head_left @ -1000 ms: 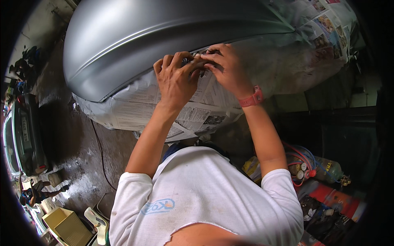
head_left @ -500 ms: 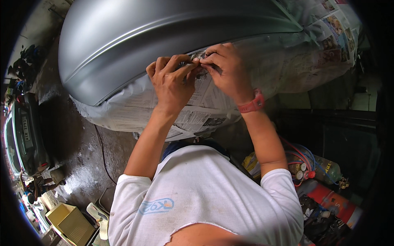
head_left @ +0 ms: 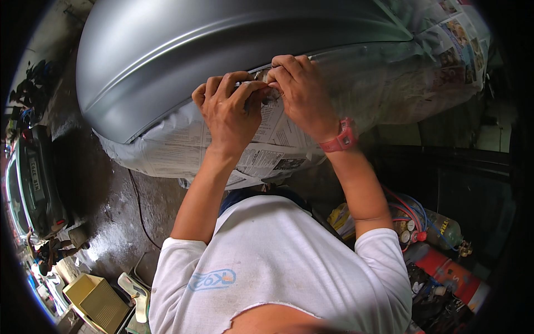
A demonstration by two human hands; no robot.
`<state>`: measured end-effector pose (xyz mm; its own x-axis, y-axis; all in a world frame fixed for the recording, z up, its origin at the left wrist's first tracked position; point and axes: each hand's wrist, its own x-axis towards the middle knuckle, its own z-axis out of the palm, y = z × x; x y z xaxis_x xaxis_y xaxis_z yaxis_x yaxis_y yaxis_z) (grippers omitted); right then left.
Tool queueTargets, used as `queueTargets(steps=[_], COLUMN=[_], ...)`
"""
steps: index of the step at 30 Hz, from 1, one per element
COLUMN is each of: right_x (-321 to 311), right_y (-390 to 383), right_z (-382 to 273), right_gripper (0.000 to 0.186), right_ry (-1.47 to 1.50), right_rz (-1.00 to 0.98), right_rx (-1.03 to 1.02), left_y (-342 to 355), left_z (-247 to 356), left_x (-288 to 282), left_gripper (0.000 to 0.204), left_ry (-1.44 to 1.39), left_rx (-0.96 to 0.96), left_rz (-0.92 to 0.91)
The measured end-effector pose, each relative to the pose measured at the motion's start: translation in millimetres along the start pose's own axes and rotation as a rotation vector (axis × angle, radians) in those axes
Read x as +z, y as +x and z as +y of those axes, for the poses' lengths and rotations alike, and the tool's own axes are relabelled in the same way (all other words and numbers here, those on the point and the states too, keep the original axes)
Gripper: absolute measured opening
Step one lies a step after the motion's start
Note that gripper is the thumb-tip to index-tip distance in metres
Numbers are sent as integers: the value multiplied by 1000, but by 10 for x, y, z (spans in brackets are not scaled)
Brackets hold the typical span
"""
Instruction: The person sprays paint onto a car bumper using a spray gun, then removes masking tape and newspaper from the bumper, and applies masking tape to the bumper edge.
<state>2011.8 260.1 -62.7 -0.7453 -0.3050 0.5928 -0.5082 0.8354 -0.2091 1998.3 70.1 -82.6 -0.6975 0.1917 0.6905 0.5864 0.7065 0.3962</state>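
Newspaper masking [head_left: 178,139], stretched along the near edge of a smooth, curved, satin-gray panel [head_left: 194,28] and directly beneath both hands. Draped in overlapping printed sheets, wrinkled in places, hazed with gray to the right, patched with colour pictures at far upper right.

All around, a dim workshop. To the left, a dark floor [head_left: 105,200], glossy under a bright reflection and crossed by a thin dark cable [head_left: 139,207]; farther out, near the rim, a dark parked car [head_left: 47,192]. At lower right, a green gas cylinder [head_left: 449,229] with red and blue hoses and round gauges [head_left: 408,229]; at lower left, a pale yellow container [head_left: 105,303].

At the seam of panel and paper, left hand [head_left: 228,106] and right hand [head_left: 306,97], close together with fingers bent and tips nearly meeting. On the right wrist, a reddish watch [head_left: 340,138]. As for the grip of each, partly hidden at the fingertips: cannot tell whether closed on anything. Masking right at the tips, continuing below and to both sides.
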Motion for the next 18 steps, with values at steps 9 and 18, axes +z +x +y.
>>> queueTargets(steps=[9,18], right_x=[-12,-100], right_y=[-22,-88], right_z=[54,91], right_gripper=[15,13], right_ry=[-8,80], right_rz=[-46,-41], right_rx=[-36,-9], left_y=[18,-101], left_z=[47,-7], left_x=[-28,-103], left_gripper=[15,11], left_ry=[73,70], left_rx=[27,25], left_rz=[-76,-49])
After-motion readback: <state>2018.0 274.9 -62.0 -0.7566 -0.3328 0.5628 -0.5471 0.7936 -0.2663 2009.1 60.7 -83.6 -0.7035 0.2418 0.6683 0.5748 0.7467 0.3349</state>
